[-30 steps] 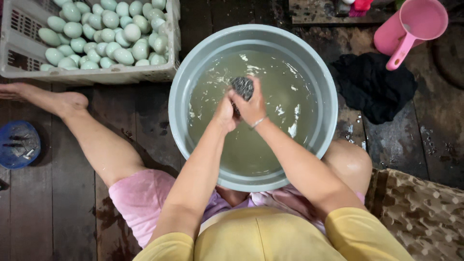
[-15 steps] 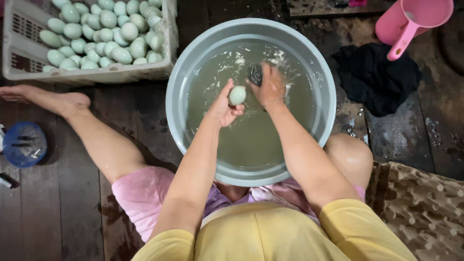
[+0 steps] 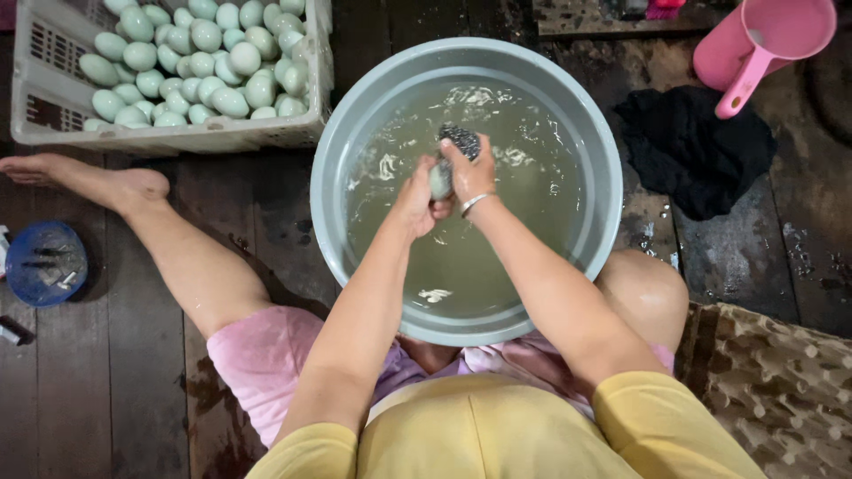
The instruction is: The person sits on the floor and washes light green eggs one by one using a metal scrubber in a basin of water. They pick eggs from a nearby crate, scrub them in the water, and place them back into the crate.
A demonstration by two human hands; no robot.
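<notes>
A grey round basin (image 3: 603, 186) full of cloudy water sits between my legs. Over the water, my left hand (image 3: 413, 202) grips a pale green egg (image 3: 440, 181). My right hand (image 3: 469, 173) presses a dark metal scouring pad (image 3: 461, 139) against the top of that egg. A bracelet circles my right wrist. Both hands meet just above the middle of the basin.
A white plastic crate (image 3: 177, 137) heaped with several pale green eggs (image 3: 204, 53) stands at the back left. A pink jug (image 3: 759, 44) and a black cloth (image 3: 697, 146) lie at the back right. A blue lid (image 3: 44, 263) is at the left; egg trays (image 3: 781, 390) at the right.
The hands separated half a second ago, showing the egg in the left hand and the pad in the right. They are now back together, the pad on the egg.
</notes>
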